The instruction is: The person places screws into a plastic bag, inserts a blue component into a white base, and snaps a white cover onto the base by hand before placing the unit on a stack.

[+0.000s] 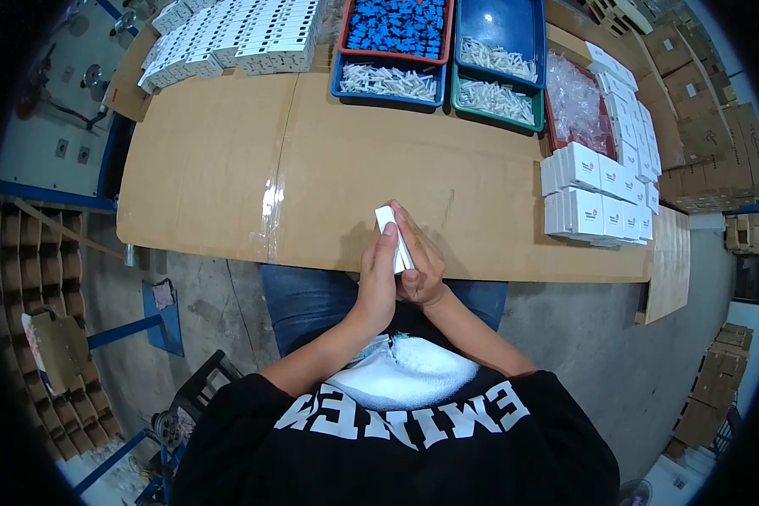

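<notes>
1. Black shirt point(396, 455) & white towel point(405, 375) sit closest, just below the grip.
2. L hand point(378, 282) + R hand point(423, 271) both clasp a small white box point(388, 223), upright btwn the palms.
3. Cardboard tabletop point(228, 169) lies beyond the grip; stacked white boxes point(594, 198) to its right, parts trays point(388, 80) far beyond.

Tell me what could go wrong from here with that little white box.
1. The small white box is pinched between the left hand and right hand at the edge of the cardboard-covered table; a slip could drop it to the floor.
2. The stacked white boxes sit near the table's right edge; a bump might topple them.
</notes>
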A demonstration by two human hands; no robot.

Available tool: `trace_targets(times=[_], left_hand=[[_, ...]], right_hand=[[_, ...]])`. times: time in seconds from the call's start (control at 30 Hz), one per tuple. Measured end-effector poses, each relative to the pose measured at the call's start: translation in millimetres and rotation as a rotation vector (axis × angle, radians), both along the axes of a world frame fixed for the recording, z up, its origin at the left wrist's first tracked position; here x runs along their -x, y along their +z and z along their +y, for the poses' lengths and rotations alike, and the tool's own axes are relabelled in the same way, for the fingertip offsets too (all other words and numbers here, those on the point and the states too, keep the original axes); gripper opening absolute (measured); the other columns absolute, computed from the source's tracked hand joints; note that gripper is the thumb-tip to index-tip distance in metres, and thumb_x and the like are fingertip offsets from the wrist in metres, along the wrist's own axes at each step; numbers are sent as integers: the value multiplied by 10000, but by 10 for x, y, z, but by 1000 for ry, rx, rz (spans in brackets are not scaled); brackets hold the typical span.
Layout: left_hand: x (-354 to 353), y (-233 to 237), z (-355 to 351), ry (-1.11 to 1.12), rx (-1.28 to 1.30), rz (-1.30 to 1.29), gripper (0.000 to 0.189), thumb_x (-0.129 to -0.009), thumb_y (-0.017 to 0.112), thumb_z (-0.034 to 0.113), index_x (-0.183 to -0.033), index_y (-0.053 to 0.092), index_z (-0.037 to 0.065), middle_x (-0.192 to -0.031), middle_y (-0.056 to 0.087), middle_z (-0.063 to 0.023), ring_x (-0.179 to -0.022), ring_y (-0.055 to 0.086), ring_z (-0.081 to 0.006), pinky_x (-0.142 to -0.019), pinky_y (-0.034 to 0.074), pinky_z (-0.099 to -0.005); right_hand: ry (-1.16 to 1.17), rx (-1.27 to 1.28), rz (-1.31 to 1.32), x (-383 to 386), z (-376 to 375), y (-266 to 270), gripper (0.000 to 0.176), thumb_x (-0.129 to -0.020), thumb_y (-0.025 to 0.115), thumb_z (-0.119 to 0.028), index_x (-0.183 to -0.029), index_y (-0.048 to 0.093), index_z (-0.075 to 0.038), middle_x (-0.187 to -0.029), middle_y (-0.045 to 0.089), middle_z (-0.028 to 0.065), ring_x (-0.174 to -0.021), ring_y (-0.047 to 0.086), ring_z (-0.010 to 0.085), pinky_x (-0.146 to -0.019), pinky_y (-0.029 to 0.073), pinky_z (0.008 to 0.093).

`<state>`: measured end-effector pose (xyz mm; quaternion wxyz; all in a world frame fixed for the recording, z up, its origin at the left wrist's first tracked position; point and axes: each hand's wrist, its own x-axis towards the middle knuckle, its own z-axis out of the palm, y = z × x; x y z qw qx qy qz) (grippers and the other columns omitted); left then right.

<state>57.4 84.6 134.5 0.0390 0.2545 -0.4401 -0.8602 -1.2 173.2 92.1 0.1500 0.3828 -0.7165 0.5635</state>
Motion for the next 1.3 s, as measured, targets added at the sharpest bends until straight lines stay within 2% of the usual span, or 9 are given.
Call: trace_targets(times=[0.07,0.13,0.4,0.6,0.67,0.83,0.87,0.97,1.3], left_hand=[[5,15,2,4,-4,-1,447,-1083,539,489,-1278,594,90,-1104,656,-28,-1001,640,-112,-840,531,-279],[-2,50,-8,-37,-26,-47,585,-1115,449,458,-1499,489,20,-1285,595,-65,-1191,549,-146,-1036,429,-291],[97,-77,-117,-29,5,14,654,-1099,522,401,-1607,361,22,-1417,553,-86,-1279,529,-169,-1084,411,-303],[108,18,-213,-108,214,101,679,-1093,554,290,-1660,268,49,-1547,469,-105,-1356,484,-168,-1143,359,-296],[108,6,-231,-104,247,161,668,-1096,549,262,-1663,263,54,-1568,452,-111,-1374,469,-162,-1152,346,-291],[95,-39,-225,-41,348,205,651,-1139,428,381,-1674,230,68,-1664,337,-115,-1462,405,-199,-1206,305,-325],[74,-60,-247,-55,334,242,609,-1139,423,223,-1674,197,39,-1687,304,-135,-1464,380,-192,-1196,298,-319],[44,-31,-230,-58,463,263,609,-1137,416,231,-1667,204,20,-1685,299,-145,-1477,370,-206,-1197,296,-323],[-2,29,-232,-54,462,342,676,-1102,473,289,-1649,206,-3,-1654,311,-183,-1488,372,-271,-1221,281,-370]], right_hand=[[5,-3,-15,5,-1,18,888,-1110,172,-579,-1368,550,182,-1359,605,377,-1247,642,493,-1043,539,489],[27,30,-30,4,0,6,832,-1115,226,-544,-1377,548,177,-1375,595,374,-1268,626,496,-1063,525,492],[136,-26,-158,75,34,85,828,-1087,315,-608,-1509,456,91,-1552,489,281,-1458,473,425,-1192,384,480],[153,75,-538,-11,-1,140,893,-987,605,-627,-1536,425,54,-1611,443,217,-1503,425,346,-1224,323,454],[147,88,-605,-19,-7,151,842,-985,690,-514,-1550,418,47,-1613,439,222,-1506,420,338,-1217,336,445],[205,56,-561,-71,-28,275,679,-1067,601,-339,-1575,386,56,-1642,396,233,-1503,424,355,-1205,358,412],[200,-17,-459,-74,-29,305,621,-1094,553,-287,-1578,379,61,-1645,388,240,-1497,433,366,-1196,373,403],[146,-76,-360,-93,-6,282,551,-1115,477,-225,-1557,392,92,-1618,411,271,-1456,482,392,-1163,421,406],[55,-55,-278,-181,-59,307,510,-1120,399,-181,-1520,419,133,-1560,453,329,-1401,533,434,-1139,451,424]])
